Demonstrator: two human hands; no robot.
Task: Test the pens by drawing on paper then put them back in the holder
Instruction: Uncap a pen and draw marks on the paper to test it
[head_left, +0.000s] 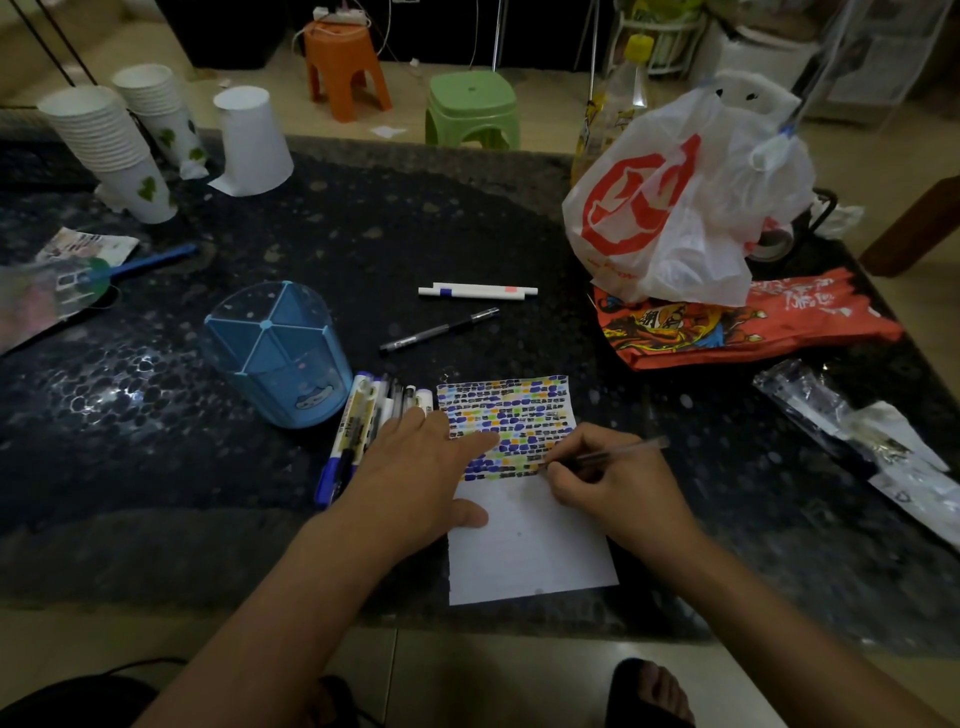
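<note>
A white sheet of paper (530, 545) lies near the table's front edge, its upper half covered with rows of coloured marks. My right hand (608, 493) grips a clear-barrelled pen (618, 451) with its tip on the lowest row of marks. My left hand (415, 473) presses flat on the paper's left edge. A blue pen holder (278, 353) stands empty to the left. Several pens (363, 415) lie in a row between the holder and the paper. A black pen (441, 329) and two white pens (478, 291) lie farther back.
Stacks of paper cups (111, 150) stand at the back left. A white plastic bag (685, 197) and a red packet (737, 322) take up the right side, with a clear wrapper (852, 431) near the right edge. A blue swatter (140, 262) lies at the left. Stools stand beyond the table.
</note>
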